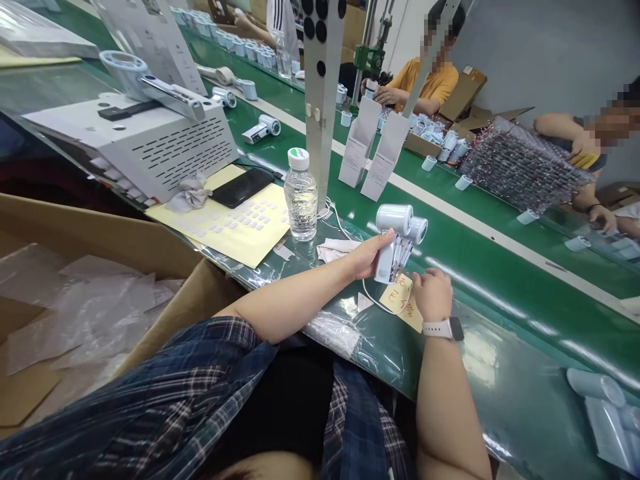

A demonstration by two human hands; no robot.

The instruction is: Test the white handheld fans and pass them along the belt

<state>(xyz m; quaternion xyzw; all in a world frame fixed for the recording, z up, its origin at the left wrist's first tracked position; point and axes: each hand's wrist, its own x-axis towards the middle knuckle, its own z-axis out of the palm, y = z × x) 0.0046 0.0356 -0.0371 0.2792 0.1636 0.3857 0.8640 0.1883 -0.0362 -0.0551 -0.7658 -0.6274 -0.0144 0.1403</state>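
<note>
My left hand (369,256) grips the handle of a white hand-held fan-like device (397,230) standing upright on the green conveyor belt (480,267). A second light-blue unit (418,230) sits right behind it. My right hand (433,293), with a white smartwatch (446,329) on the wrist, is curled shut at the base of the device, over a yellow note (400,301) with red writing; what its fingers pinch is hidden. A thin white cable (371,292) loops beside the note.
A water bottle (301,195) stands left of the hands, by a yellow sticker sheet (240,223) and a black phone (241,187). A white vented machine (145,137) sits further left. White cartons (373,150) stand behind. Other people work across the belt. A cardboard box (100,280) lies at my left.
</note>
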